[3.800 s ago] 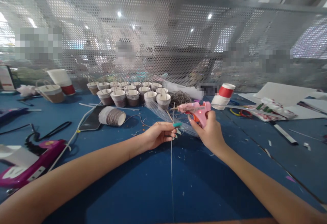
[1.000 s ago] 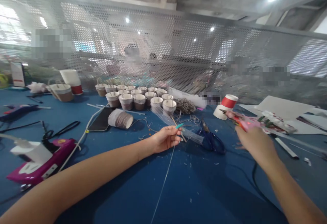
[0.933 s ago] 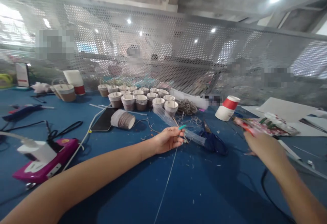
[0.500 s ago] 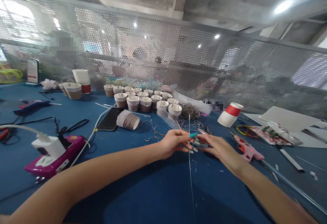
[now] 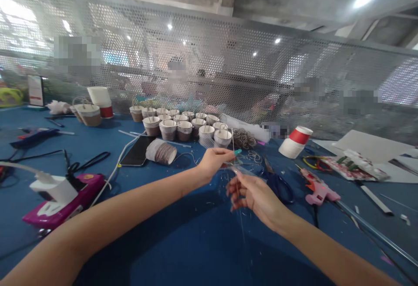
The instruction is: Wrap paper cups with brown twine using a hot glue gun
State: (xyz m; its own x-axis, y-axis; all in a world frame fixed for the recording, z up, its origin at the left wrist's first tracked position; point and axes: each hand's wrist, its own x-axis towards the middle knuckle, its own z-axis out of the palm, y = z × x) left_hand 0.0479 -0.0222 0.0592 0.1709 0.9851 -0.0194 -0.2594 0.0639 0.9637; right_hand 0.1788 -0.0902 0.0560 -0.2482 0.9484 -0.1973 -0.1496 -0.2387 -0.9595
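Observation:
My left hand (image 5: 214,160) is raised above the blue table (image 5: 196,242), fingers pinched on the top of a thin wire (image 5: 235,168) that hangs down towards me. My right hand (image 5: 253,194) sits just below and right of it, thumb and fingers pinched around the same wire. A clear plastic sleeve (image 5: 243,170) lies on the table just behind my hands. The pink glue gun (image 5: 316,189) lies on the table to the right, away from both hands. Blue-handled scissors (image 5: 277,183) lie between my right hand and the glue gun.
Several small twine-wrapped paper cups (image 5: 183,127) stand in a cluster behind my hands, a twine-wrapped cup (image 5: 161,152) lies on its side, and a phone (image 5: 137,156) lies flat beside it. A magenta device (image 5: 62,199) with cables sits left. A red-and-white cup (image 5: 295,141) and papers lie right.
My right hand set the glue gun down on the table at the right and came back to the wire. Both hands have risen a little and now pinch the wire.

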